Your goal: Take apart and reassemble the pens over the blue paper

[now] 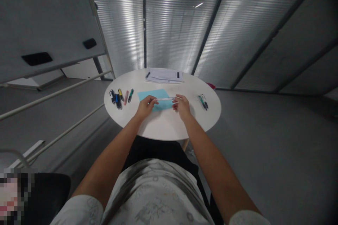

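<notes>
A thin, long white object (164,98) spans the gap between my hands, just above a light blue sheet (161,107). I cannot make out whether it is a narrow strip or a slim rod. My left hand (144,108) pinches its left end between thumb and fingers. At the other end, my right hand (183,106) has its fingers closed around it. The blue sheet lies flat on the white oval table (163,126), partly hidden under both hands.
Several pens and markers (117,100) lie at the table's left, with a pink one (126,97) and a green one (130,95) beside them. Two pens (202,102) lie at right. Papers (164,75) rest at the back. A whiteboard stand (52,96) stands left.
</notes>
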Tool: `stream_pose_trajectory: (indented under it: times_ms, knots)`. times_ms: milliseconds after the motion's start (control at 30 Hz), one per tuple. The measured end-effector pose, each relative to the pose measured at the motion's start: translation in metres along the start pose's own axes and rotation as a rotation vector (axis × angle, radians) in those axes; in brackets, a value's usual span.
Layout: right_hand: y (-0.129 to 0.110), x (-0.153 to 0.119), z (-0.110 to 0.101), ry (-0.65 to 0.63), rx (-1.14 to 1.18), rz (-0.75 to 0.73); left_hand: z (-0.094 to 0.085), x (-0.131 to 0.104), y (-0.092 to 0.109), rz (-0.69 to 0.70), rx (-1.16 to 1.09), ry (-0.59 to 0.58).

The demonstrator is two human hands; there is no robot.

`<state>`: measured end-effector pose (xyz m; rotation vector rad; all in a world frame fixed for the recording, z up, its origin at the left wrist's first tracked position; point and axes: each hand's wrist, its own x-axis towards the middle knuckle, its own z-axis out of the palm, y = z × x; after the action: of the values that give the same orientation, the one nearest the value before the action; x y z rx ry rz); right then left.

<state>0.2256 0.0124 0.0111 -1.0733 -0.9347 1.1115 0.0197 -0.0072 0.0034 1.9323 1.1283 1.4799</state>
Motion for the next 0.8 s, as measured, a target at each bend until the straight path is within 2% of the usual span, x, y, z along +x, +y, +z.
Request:
stream_pose_trajectory:
  times_ms: [167,300,500,633,800]
  knots:
    - [-0.001,-0.003,0.001,-0.133,0.031,-0.006,0.001,0.002,-0.005,-0.065,-0.065,0.015]
    - [-0.002,-0.004,0.002,-0.116,0.038,0.009,-0.001,0.002,-0.007,-0.070,0.016,-0.011]
    - [-0.006,-0.005,0.003,-0.096,0.132,0.068,0.001,0.000,-0.009,0.016,0.156,-0.067]
    - [-0.005,-0.004,0.003,-0.071,0.156,0.112,0.003,-0.001,-0.012,0.054,0.234,-0.048]
    - [-0.005,-0.005,0.005,-0.069,0.163,0.088,0.002,-0.003,-0.004,-0.007,0.328,-0.083]
